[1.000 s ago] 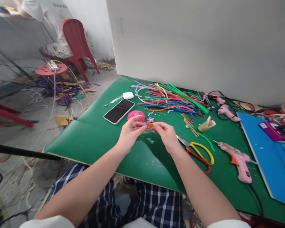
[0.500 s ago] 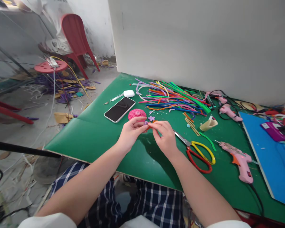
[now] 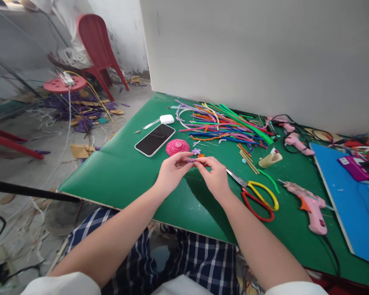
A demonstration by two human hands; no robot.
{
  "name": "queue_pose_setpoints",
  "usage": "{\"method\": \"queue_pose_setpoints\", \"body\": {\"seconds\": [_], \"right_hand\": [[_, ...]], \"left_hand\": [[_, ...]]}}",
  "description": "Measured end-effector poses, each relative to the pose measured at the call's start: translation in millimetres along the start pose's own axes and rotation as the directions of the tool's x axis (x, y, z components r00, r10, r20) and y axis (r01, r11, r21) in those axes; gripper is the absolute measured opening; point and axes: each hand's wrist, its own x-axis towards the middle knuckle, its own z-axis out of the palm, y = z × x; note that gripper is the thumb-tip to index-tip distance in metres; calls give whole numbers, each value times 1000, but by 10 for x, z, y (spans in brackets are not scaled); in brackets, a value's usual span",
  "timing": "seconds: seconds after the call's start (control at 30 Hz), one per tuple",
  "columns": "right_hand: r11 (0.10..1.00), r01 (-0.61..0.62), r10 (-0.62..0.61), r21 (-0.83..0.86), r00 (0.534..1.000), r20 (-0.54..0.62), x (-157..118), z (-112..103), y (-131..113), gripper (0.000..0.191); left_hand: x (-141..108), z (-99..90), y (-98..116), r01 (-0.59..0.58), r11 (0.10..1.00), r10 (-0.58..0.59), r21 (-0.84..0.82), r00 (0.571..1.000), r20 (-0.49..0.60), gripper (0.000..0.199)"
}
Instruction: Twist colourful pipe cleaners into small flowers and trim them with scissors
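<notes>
My left hand [image 3: 172,172] and my right hand [image 3: 214,176] meet over the table's near middle, fingertips pinched together. Between them is a small purple piece of pipe cleaner [image 3: 190,160], mostly hidden by the fingers. Just beyond my fingertips lie a purple pipe-cleaner flower [image 3: 196,151] and a small orange piece [image 3: 201,155]. A pink coiled round piece [image 3: 177,146] sits behind my left hand. To the right of my right hand lie scissors [image 3: 258,196] with one yellow and one red handle.
Many coloured pipe cleaners [image 3: 227,125] are heaped at the back. A phone [image 3: 155,140] and a white case [image 3: 167,119] lie left. On the right are a pink glue gun [image 3: 309,207], a blue board [image 3: 347,205] and a beige cup [image 3: 269,159]. A person sits by a red chair [image 3: 95,45].
My fingers have shifted slightly around the purple piece, and both hands are closer together at the tips. The view has tilted a little; the other things lie as before.
</notes>
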Motion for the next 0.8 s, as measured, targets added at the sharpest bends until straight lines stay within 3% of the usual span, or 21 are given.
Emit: {"method": "queue_pose_setpoints", "body": {"seconds": [0.6, 0.8], "right_hand": [[936, 144, -162, -321, 986, -30, -34, 132, -9, 13], [996, -9, 5, -84, 999, -46, -20, 118, 14, 12]], "left_hand": [[-32, 30, 1, -34, 999, 38, 37, 993, -109, 18], [-11, 43, -4, 25, 999, -28, -43, 996, -81, 28]]}}
